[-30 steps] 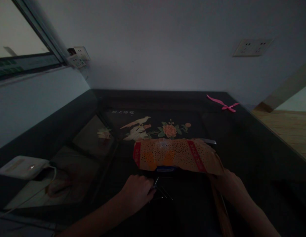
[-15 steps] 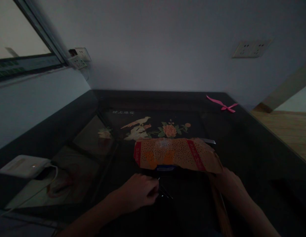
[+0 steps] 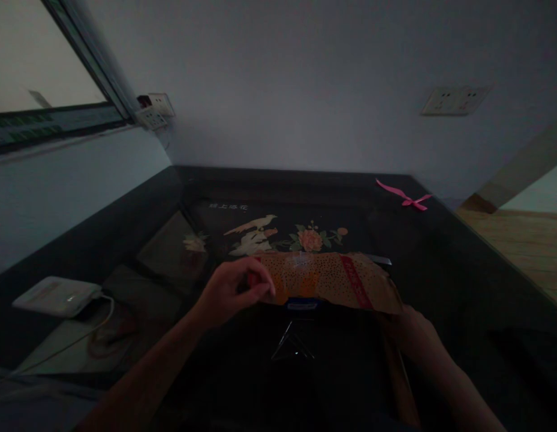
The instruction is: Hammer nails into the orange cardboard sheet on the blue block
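Observation:
A brown cardboard piece (image 3: 323, 279) with red bands and dark dots lies across the middle of the dark table. My left hand (image 3: 242, 285) is at its left end, thumb and fingers curled toward each other; whether anything is between them is too dark to tell. At the cardboard's right end my right hand (image 3: 406, 327) holds its edge, the fingers mostly hidden beneath. A small blue label (image 3: 302, 304) shows at the cardboard's near edge. Closer to me are thin shiny lines (image 3: 292, 345) of something dark or clear that I cannot make out.
A pink ribbon (image 3: 413, 203) lies at the back right of the table (image 3: 287, 175). On the left is a white device (image 3: 57, 296) with a cable. A flat metallic strip (image 3: 379, 260) sticks out behind the cardboard. A wall with sockets (image 3: 455, 101) stands behind.
My left hand has moved up and to the left, from below the cardboard to its left end. More shiny lines show where it was. My right hand stays at the right end.

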A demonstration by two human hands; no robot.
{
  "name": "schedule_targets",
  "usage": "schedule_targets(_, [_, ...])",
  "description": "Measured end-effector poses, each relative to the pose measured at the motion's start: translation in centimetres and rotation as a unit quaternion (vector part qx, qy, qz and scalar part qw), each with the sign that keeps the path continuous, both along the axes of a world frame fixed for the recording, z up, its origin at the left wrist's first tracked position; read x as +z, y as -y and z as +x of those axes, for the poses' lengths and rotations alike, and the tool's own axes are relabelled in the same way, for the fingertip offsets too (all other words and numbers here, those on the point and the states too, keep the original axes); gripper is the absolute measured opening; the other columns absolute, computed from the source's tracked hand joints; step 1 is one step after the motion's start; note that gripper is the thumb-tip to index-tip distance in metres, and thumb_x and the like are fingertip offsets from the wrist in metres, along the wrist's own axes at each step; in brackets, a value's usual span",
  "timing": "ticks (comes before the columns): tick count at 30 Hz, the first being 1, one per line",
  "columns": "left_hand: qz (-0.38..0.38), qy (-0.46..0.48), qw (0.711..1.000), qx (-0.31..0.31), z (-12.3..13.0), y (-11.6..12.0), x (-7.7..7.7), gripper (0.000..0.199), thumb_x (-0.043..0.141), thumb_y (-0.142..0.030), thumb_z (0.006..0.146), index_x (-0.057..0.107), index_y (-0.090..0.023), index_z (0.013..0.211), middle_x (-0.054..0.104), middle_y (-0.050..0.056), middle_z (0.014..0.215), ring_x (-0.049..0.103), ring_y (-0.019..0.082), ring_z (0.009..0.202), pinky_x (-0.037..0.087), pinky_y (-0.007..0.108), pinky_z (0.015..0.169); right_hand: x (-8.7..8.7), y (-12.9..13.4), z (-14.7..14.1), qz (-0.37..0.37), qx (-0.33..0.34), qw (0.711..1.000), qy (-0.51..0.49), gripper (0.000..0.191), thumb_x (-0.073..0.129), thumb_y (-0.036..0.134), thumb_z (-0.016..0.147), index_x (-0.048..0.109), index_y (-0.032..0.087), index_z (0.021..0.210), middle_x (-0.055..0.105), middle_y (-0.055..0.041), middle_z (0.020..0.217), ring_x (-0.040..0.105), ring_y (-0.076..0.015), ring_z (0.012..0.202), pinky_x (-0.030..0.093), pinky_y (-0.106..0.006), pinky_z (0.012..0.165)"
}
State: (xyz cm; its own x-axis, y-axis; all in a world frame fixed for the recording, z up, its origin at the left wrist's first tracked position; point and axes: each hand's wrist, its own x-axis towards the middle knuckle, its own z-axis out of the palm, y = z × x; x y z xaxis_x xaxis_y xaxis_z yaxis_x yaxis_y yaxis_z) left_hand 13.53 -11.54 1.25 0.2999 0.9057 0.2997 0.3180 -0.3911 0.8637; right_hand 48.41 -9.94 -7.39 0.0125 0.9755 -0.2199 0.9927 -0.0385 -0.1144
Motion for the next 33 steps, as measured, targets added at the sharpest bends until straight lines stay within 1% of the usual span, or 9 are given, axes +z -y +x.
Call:
schedule_targets(1, [0.042,-0.002,0.998,0.054,0.1,-0.7,-0.3,0.012,0.057,-0.026,0.085,0.062,-0.017,0.08,0.069,0.004,0.073,0.063,0.013,0.066,0.051,0.026,0.065,0.0,0.0,0.0,0.0,0.001,1.0,0.0,0.03,0.046,0.03,0.092,0.073,0.018,0.089,0.078,-0.0142,0.087,0.075,-0.0308,0.078,0.052,-0.032,0.058])
schedule_targets(2, [0.076,0.001,0.993,0.085,0.2,-1.4,-0.6,0.011,0.056,-0.025,0.085,0.062,-0.017,0.08,0.068,0.003,0.074,0.063,0.013,0.068,0.051,0.026,0.067,0.0,0.0,-0.1,0.0,0.002,1.0,0.001,0.031,0.045,0.03,0.093,0.073,0.017,0.09,0.077,-0.015,0.088,0.075,-0.0316,0.079,0.052,-0.033,0.059])
schedule_targets(4, [0.105,0.004,0.989,0.101,0.7,-2.4,-1.5,0.01,0.055,-0.023,0.085,0.061,-0.016,0.081,0.067,0.003,0.075,0.064,0.013,0.07,0.051,0.026,0.069,0.1,0.0,-0.2,0.0,0.003,1.0,0.002,0.032,0.045,0.03,0.093,0.073,0.016,0.09,0.077,-0.0157,0.089,0.074,-0.0319,0.08,0.052,-0.033,0.06])
schedule_targets(9, [0.125,-0.045,0.987,0.09,1.1,-2.8,-2.9,0.009,0.056,-0.022,0.083,0.062,-0.016,0.079,0.068,0.002,0.069,0.062,0.012,0.063,0.048,0.022,0.061,0.9,0.9,-0.7,-0.004,0.006,1.0,0.003,0.035,0.044,0.037,0.094,0.071,0.016,0.099,0.076,-0.0148,0.091,0.074,-0.0305,0.082,0.053,-0.034,0.064])
schedule_targets(12, [0.128,-0.041,0.987,0.086,0.7,-2.4,-3.4,0.01,0.056,-0.022,0.083,0.062,-0.015,0.078,0.067,0.002,0.069,0.06,0.012,0.061,0.046,0.021,0.057,1.0,2.0,-1.1,-0.006,0.003,1.0,0.001,0.037,0.043,0.042,0.093,0.068,0.016,0.102,0.075,-0.0145,0.09,0.073,-0.0317,0.081,0.053,-0.038,0.064])
schedule_targets(16, [0.101,-0.029,0.991,0.088,0.2,-2.2,-3.9,0.012,0.056,-0.025,0.083,0.062,-0.016,0.077,0.068,0.003,0.071,0.061,0.012,0.064,0.047,0.022,0.059,0.8,3.5,-1.4,-0.002,0.003,1.0,-0.007,0.033,0.043,0.039,0.092,0.064,0.018,0.107,0.071,-0.0157,0.105,0.071,-0.0311,0.089,0.053,-0.039,0.069])
schedule_targets(26, [0.059,-0.019,0.995,0.079,0.2,-1.9,-4.2,0.015,0.058,-0.029,0.085,0.063,-0.017,0.079,0.069,0.002,0.072,0.062,0.012,0.062,0.048,0.02,0.058,0.0,3.8,-0.4,-0.002,-0.024,0.999,-0.039,0.034,0.04,0.032,0.09,0.06,0.012,0.109,0.074,-0.0191,0.095,0.072,-0.0356,0.081,0.053,-0.044,0.067])
schedule_targets(31, [0.062,-0.016,0.996,0.067,0.2,-1.7,-4.3,0.014,0.059,-0.029,0.086,0.064,-0.017,0.08,0.07,0.003,0.075,0.064,0.013,0.067,0.05,0.021,0.061,0.0,3.2,1.4,0.043,-0.029,0.992,-0.112,0.045,0.037,0.025,0.089,0.051,0.011,0.13,0.068,-0.0193,0.121,0.07,-0.0304,0.1,0.052,-0.042,0.086])
schedule_targets(33, [0.068,-0.02,0.995,0.065,0.2,-1.7,-4.2,0.013,0.058,-0.027,0.086,0.064,-0.017,0.08,0.071,0.003,0.077,0.064,0.013,0.068,0.05,0.021,0.063,0.0,3.0,2.2,0.058,-0.034,0.987,-0.145,0.049,0.039,0.024,0.087,0.049,0.011,0.134,0.066,-0.0173,0.126,0.067,-0.0282,0.107,0.051,-0.039,0.091])
